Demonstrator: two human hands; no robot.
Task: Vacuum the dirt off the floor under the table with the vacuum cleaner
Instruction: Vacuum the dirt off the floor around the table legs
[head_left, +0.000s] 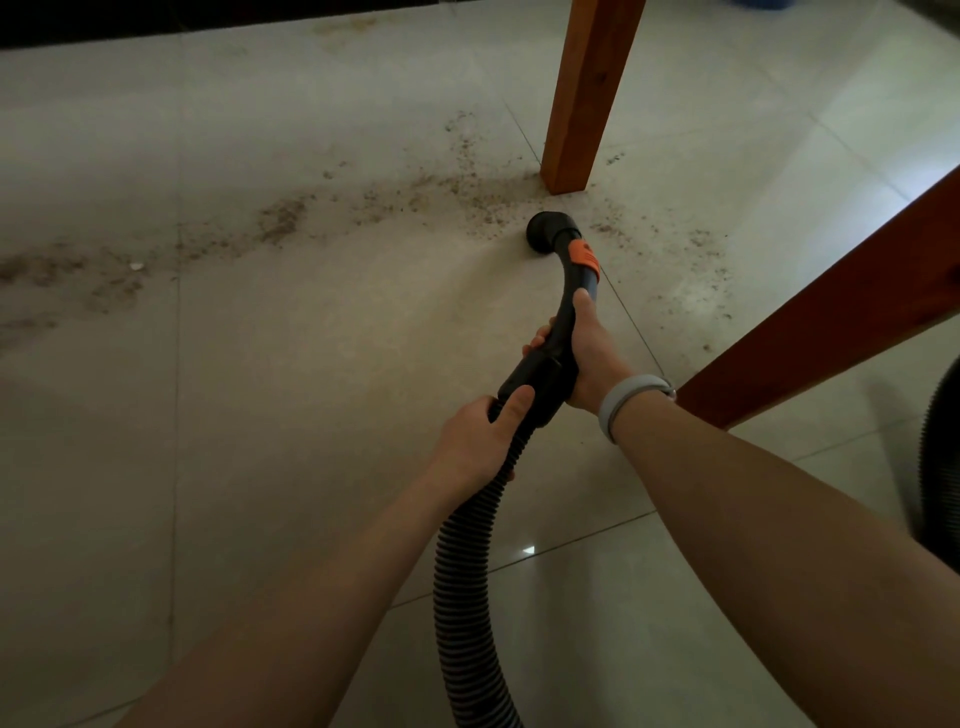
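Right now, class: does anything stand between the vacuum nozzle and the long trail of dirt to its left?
Nothing visible does. The nozzle sits on bare tile at the trail's right end, and the dirt stretches left across open floor. The table leg stands just beyond the nozzle, off that path.

**No readable text**

We find no words, brand names, numbers or signs that we can read. The orange clip (583, 255) on the nozzle (551, 234) carries a few dark marks, but they are too small and blurred for us to tell whether they are letters or a symbol. The hose (467, 561) is plain ribbed black with no print we can see. The grey wristband (626, 402) shows a bare surface, with no display or logo facing us. The table leg (587, 98) and the floor (260, 415) bear no labels.
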